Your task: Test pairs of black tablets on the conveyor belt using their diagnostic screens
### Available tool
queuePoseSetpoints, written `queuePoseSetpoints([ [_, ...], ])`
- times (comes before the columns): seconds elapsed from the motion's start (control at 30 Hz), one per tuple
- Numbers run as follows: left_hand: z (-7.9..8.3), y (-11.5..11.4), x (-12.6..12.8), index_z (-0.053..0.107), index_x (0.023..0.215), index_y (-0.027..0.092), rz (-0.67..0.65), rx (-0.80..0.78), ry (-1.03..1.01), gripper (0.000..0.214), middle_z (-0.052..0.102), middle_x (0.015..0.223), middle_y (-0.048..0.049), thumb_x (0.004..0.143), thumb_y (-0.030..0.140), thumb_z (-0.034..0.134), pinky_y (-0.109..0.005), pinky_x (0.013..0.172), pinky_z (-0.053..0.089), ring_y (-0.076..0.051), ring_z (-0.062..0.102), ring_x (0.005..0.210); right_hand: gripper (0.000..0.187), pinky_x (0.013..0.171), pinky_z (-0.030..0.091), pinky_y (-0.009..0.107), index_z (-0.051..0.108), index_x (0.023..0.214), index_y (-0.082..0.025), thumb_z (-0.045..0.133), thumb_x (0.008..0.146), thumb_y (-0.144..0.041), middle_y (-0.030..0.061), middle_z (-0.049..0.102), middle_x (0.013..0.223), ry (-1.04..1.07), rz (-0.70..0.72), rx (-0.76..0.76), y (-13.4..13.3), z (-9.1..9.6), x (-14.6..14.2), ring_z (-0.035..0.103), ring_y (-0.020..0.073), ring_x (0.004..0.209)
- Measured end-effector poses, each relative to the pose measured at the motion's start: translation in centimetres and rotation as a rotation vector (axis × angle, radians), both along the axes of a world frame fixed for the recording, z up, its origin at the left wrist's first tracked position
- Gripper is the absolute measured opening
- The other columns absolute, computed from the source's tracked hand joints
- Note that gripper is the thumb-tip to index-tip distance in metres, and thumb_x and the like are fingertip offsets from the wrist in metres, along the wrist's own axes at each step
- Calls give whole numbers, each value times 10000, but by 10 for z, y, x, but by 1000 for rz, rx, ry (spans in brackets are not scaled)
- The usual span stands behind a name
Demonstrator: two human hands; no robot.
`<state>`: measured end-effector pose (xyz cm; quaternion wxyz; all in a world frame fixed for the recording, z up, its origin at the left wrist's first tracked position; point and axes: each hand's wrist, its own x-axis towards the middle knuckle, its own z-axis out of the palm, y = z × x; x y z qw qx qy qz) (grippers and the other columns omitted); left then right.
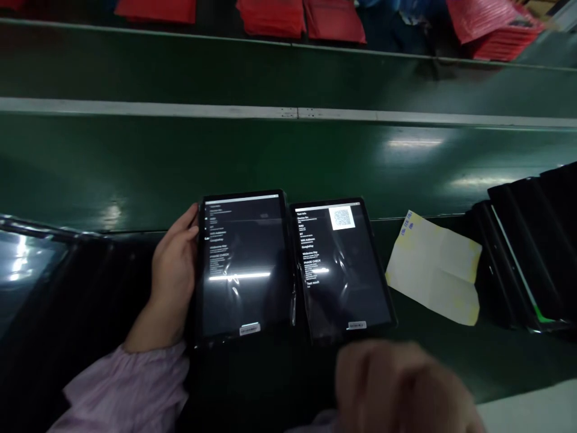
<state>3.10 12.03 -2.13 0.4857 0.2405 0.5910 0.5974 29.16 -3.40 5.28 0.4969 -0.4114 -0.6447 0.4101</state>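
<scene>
Two tablets lie side by side with lit black screens of white text. My left hand [175,270] grips the left edge of the left tablet [246,300], thumb on the rim and fingers going out of sight behind it. The right tablet [356,258] also shows a square code near its top right. Each tablet has a small barcode label at its lower edge and what looks like clear film around it. My right hand [401,382], smeared by motion, hovers just below the right tablet with its fingers seemingly curled; whether it holds anything is hidden.
A creased sheet of paper [435,264] with blue handwriting lies right of the tablets. More dark tablets lean in a row [532,252] at the far right, and another dark, glossy stack [31,270] stands at left. Red pouches [270,18] sit beyond the metal rail [180,108].
</scene>
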Motion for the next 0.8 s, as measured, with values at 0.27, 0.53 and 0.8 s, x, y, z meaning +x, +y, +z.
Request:
queuePoseSetpoints([
  [0.27, -12, 2, -10, 856, 988, 218, -21, 55, -9, 382, 834, 1233, -78, 618, 196, 765, -473, 1284, 397, -347, 611, 1435, 308, 1106, 552, 626, 727, 1285, -236, 504, 1112, -360, 160, 630, 1474, -911, -332, 215, 43, -32, 4, 445, 406, 1528],
  [0.53, -21, 0, -18, 842, 1059, 246, -109, 109, 10, 394, 784, 1368, -62, 688, 206, 715, -480, 1289, 396, -332, 542, 1508, 382, 1158, 481, 745, 727, 1358, -298, 432, 1130, -381, 97, 516, 1644, -1043, -297, 210, 46, -56, -20, 258, 447, 1644],
  [0.8, -21, 1, -20, 854, 1063, 251, -101, 108, -32, 438, 819, 1286, -43, 642, 214, 739, -501, 1317, 342, -345, 556, 1495, 427, 1167, 462, 706, 817, 1145, -224, 444, 1131, -430, 137, 731, 1366, -893, -617, 191, 51, -43, 10, 507, 425, 1502],
])
